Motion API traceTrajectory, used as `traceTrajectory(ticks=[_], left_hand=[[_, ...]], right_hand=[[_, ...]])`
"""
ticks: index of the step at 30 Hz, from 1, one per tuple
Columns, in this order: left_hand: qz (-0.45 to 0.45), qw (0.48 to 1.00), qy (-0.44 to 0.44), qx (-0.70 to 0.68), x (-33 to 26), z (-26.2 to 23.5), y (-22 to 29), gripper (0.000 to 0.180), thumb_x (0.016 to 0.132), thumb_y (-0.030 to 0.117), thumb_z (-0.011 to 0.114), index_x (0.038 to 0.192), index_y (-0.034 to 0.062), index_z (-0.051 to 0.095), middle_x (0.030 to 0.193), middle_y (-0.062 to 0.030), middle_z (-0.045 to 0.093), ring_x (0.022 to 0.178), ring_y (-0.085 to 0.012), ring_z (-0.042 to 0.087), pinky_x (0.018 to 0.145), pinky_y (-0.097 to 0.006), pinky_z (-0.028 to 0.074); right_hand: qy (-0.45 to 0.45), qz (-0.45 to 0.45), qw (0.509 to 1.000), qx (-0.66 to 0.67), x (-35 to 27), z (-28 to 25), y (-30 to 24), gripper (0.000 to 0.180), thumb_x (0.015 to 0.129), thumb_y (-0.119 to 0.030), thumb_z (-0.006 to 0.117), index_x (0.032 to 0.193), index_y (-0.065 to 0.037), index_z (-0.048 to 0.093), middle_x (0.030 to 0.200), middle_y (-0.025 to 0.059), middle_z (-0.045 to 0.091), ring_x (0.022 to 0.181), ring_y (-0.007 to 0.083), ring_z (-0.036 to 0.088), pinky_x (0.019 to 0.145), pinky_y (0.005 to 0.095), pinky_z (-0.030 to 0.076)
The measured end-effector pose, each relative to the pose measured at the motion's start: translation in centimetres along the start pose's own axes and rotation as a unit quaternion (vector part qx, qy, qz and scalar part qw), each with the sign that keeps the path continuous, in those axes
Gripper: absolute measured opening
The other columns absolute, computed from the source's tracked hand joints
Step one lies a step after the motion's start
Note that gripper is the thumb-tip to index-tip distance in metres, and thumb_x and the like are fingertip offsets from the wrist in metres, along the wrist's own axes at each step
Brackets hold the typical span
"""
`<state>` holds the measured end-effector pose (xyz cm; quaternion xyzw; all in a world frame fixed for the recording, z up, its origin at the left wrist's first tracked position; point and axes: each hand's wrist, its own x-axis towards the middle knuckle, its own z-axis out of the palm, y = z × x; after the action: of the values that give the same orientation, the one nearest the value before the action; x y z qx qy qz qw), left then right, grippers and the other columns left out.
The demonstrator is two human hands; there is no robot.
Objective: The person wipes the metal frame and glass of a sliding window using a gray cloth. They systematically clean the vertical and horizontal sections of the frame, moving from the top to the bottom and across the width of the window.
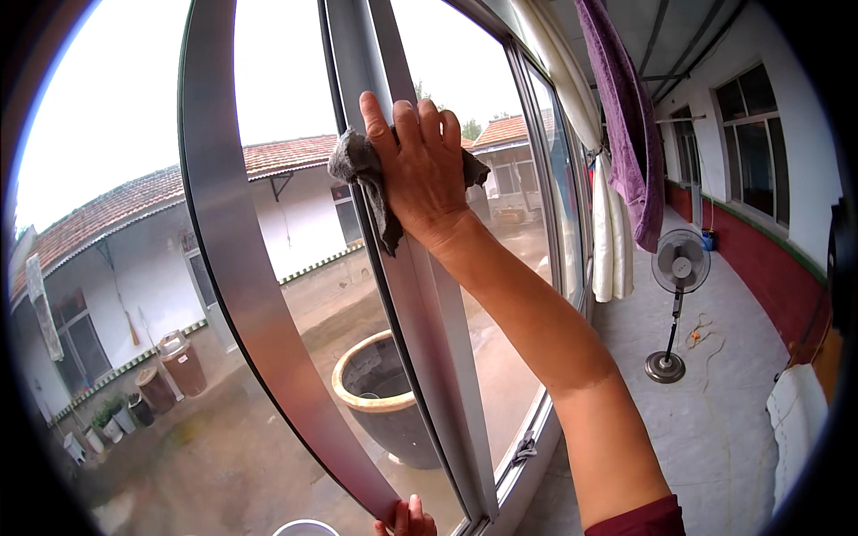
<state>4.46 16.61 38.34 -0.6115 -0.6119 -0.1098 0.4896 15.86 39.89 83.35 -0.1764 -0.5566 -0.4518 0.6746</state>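
My right hand presses a grey rag flat against the upright aluminium window frame near its top, fingers spread over the cloth. My right forearm runs down to the lower right. My left hand shows only its fingertips at the bottom edge, gripping the foot of the second silver frame bar. The glass panes on either side look out onto a yard.
Outside stand a large dark clay vat, brown bins and tiled-roof buildings. Inside on the right: a purple towel hanging overhead, white curtains, a standing fan on the tiled floor, a red-skirted wall with windows.
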Motion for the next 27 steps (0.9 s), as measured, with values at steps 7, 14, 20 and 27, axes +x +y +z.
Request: traceTrajectory(ticks=[7, 14, 20, 27], left_hand=[[0.011, 1.000, 0.007, -0.013, 0.5, -1.3, -0.5, 0.014, 0.089, 0.018, 0.054, 0.096, 0.0101, 0.063, 0.136, -0.0069, 0.057, 0.133, -0.0287, 0.046, 0.114, -0.058, 0.012], [0.016, 1.000, 0.011, -0.020, 0.3, -2.2, -0.7, 0.012, 0.089, 0.018, 0.054, 0.093, 0.0102, 0.063, 0.138, -0.0078, 0.055, 0.132, -0.0299, 0.046, 0.114, -0.057, 0.014], [0.029, 0.998, -0.005, -0.064, -0.5, -1.5, -0.7, 0.010, 0.088, 0.019, 0.054, 0.091, 0.0124, 0.062, 0.137, -0.0085, 0.055, 0.132, -0.0295, 0.046, 0.112, -0.059, 0.015], [0.026, 0.998, -0.002, -0.056, -1.5, -0.8, -0.7, 0.008, 0.087, 0.019, 0.054, 0.087, 0.0150, 0.061, 0.135, -0.0058, 0.057, 0.130, -0.0272, 0.048, 0.113, -0.061, 0.013]], right_hand=[[-0.049, 0.306, 0.910, 0.275, -5.3, -0.3, -2.6, 0.074, 0.090, -0.010, 0.060, 0.153, -0.007, 0.020, 0.142, 0.0262, 0.040, 0.129, 0.0453, 0.043, 0.104, 0.0477, 0.041], [-0.157, 0.324, 0.848, 0.388, -17.3, -4.0, -4.9, 0.084, 0.084, -0.016, 0.065, 0.151, 0.000, 0.017, 0.144, 0.0271, 0.037, 0.126, 0.0411, 0.048, 0.101, 0.0399, 0.046], [-0.072, 0.210, 0.936, 0.275, -9.0, -1.6, -1.7, 0.060, 0.091, -0.010, 0.059, 0.143, -0.006, 0.031, 0.120, 0.0107, 0.051, 0.104, 0.0241, 0.057, 0.092, 0.0318, 0.047], [-0.168, 0.156, 0.961, 0.155, 4.7, 6.7, 3.5, 0.052, 0.083, -0.034, 0.064, 0.125, -0.005, 0.055, 0.124, 0.0205, 0.058, 0.108, 0.0391, 0.061, 0.093, 0.0430, 0.051]])
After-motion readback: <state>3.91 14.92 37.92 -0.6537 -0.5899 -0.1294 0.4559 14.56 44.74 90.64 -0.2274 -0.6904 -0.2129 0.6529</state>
